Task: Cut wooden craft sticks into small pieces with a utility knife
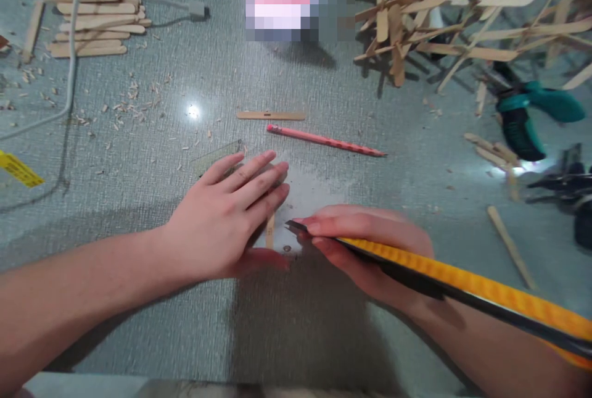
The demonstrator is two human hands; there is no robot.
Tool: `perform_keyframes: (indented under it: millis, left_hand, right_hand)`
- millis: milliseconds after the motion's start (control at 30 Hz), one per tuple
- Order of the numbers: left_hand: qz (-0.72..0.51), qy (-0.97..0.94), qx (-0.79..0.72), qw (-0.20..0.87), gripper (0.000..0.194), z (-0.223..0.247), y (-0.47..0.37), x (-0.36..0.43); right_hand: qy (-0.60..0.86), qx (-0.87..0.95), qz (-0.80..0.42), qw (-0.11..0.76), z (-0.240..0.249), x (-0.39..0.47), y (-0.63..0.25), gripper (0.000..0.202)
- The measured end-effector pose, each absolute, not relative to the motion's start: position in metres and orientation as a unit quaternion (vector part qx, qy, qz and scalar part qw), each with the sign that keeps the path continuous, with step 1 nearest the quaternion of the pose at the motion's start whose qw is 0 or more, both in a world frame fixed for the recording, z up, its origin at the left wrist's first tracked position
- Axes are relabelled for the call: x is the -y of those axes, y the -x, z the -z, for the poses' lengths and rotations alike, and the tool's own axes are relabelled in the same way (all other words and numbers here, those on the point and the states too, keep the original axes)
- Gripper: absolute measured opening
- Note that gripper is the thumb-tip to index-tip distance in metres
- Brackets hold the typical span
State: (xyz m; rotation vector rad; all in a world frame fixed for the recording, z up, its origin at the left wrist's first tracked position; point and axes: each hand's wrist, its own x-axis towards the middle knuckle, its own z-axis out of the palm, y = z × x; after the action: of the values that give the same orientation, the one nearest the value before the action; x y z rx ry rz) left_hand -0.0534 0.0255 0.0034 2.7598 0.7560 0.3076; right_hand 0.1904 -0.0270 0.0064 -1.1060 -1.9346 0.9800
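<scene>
My left hand [231, 207] lies with its fingers stretched out over a wooden stick [270, 232], whose lower part shows between thumb and palm. The stick stands upright in the view and its upper part is hidden. To the right, my right hand [370, 240] is closed around an orange and black cutting tool [416, 265]. Its dark pointed tip is just right of the stick, apart from it. Beyond the hands are a pink pencil [326, 140] and a flat wooden stick with a small dark slot [287, 116].
Stacked sticks [92, 21] and a grey cable [73, 46] are at the back left. A pile of joined sticks [416, 15] fills the back right, near teal-handled pliers [520, 123] and a black tool [567, 182]. A loose stick [511, 247] lies at right. Wood chips are scattered about.
</scene>
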Motion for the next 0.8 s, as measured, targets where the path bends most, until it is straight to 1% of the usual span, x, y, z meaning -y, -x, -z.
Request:
perform_keyframes:
  millis: [200,433,800]
  left_hand:
    - [-0.053,-0.956,-0.245,0.155,0.080,-0.001,0.054,-0.030]
    - [-0.070,-0.964,-0.201,0.158,0.071,0.003,0.055,-0.037]
    - [-0.059,-0.963,-0.201,0.171,0.071,0.003,0.056,-0.038]
  right_hand:
    - [0.386,0.761,-0.405,0.327,-0.004,0.026,-0.190,0.020]
    - [0.365,0.779,-0.415,0.296,-0.003,0.024,-0.185,0.021]
    - [0.366,0.803,-0.382,0.276,-0.004,0.025,-0.182,0.027]
